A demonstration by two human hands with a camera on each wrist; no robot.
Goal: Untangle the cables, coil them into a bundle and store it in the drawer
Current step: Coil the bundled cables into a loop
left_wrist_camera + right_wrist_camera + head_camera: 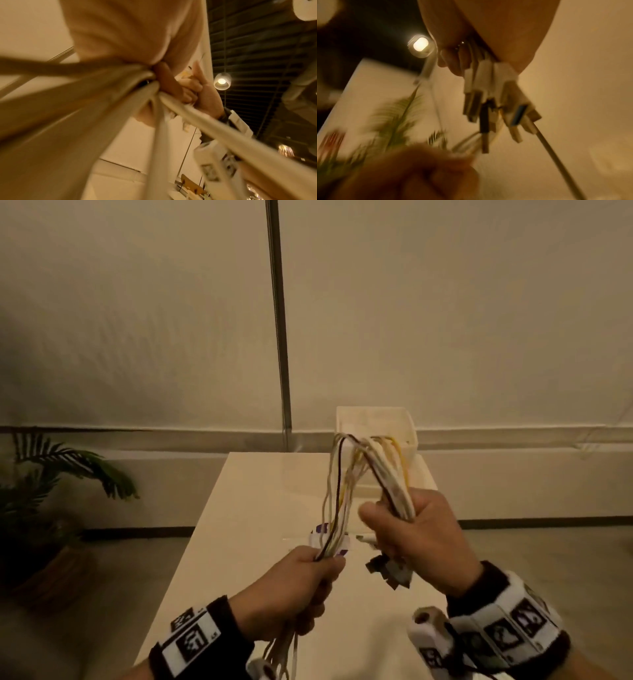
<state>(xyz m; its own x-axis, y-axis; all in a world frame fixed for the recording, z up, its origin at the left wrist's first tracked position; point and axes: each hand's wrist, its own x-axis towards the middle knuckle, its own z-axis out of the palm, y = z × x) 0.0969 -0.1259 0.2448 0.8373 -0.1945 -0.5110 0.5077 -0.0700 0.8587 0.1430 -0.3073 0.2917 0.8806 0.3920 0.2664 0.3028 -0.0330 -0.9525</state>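
A bundle of white, yellow and dark cables (356, 470) arches in a loop above the white table (239, 508). My left hand (301, 577) grips one end of the loop in a fist, with loose strands hanging below it. My right hand (404, 522) grips the other end, and several USB plugs (390, 571) stick out under its fist. The right wrist view shows those plugs (496, 102) hanging from my right hand (471, 51), with my left hand (412, 174) blurred below. Thick blurred cables (85, 108) fill the left wrist view, held by my left hand (130, 40). A white open drawer box (376, 426) stands at the table's far end.
A small white and purple object (325, 537) lies on the table behind the cables. A potted palm (51, 484) stands on the floor to the left. A dark pole (279, 320) runs up the pale wall behind the table.
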